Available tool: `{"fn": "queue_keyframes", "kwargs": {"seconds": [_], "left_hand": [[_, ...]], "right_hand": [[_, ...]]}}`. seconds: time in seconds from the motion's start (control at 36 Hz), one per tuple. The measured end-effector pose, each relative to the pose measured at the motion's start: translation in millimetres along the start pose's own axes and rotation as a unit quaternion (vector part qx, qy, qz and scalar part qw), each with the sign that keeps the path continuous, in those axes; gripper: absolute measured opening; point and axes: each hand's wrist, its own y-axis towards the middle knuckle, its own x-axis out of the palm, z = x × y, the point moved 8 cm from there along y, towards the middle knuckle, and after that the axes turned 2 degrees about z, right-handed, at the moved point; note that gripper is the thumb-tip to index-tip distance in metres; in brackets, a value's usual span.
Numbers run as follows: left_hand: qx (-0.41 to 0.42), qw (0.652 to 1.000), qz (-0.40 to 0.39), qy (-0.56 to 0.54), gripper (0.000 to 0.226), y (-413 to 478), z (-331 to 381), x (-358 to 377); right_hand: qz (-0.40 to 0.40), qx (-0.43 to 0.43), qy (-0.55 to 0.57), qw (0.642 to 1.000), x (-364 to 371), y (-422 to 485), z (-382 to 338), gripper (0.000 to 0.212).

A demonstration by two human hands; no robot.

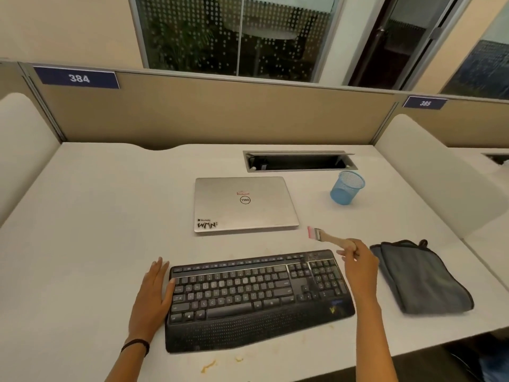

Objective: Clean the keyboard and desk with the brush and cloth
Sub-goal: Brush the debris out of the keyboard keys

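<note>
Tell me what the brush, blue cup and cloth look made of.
The brush: pale wooden-looking handle, shiny metal band, pink bristles, likely synthetic.
The blue cup: see-through mesh, probably painted metal.
The cloth: grey, soft folds, stitched edge; possibly microfibre.

Just 1 view here: a wide-angle head cam looking forward and down over the tabletop (96,216) from the near edge, close above both hands, facing the partition (220,114) and windows (234,34) behind.

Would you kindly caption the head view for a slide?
Right hand holds a wooden-handled brush beyond a black keyboard, left hand resting on its left edge, folded grey cloth beside it.
</note>
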Motion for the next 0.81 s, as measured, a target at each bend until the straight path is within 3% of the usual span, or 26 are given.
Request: {"fn": "queue_keyframes", "kwargs": {"seconds": [0.14,0.28,0.36,0.53,0.69,0.81], "left_hand": [[-0.015,1.0,0.007,-0.011,0.054,-13.3,3.2,-1.6],[-0.039,0.999,0.031,-0.017,0.073,-27.4,4.0,-4.5],[-0.046,0.998,0.029,-0.018,0.07,-32.2,7.4,-3.3],[-0.055,0.998,0.031,-0.014,0.071,-29.8,7.9,-4.8],[-0.062,0.997,0.035,-0.01,0.081,-29.4,6.3,-4.7],[-0.064,0.997,0.038,-0.008,0.083,-29.9,4.3,-5.0]], "right_hand": [[-0.012,-0.019,-0.003,1.0,-5.4,12.7,0.7,0.017],[-0.014,-0.019,-0.001,1.0,-3.7,18.0,2.6,0.018],[-0.014,-0.019,-0.001,1.0,-2.9,20.3,4.6,0.019],[-0.08,-0.006,-0.011,0.997,10.8,22.7,16.8,0.019],[-0.049,0.02,-0.007,0.999,10.1,32.5,24.0,0.019],[-0.047,-0.027,-0.004,0.999,5.0,39.0,8.5,0.018]]}}
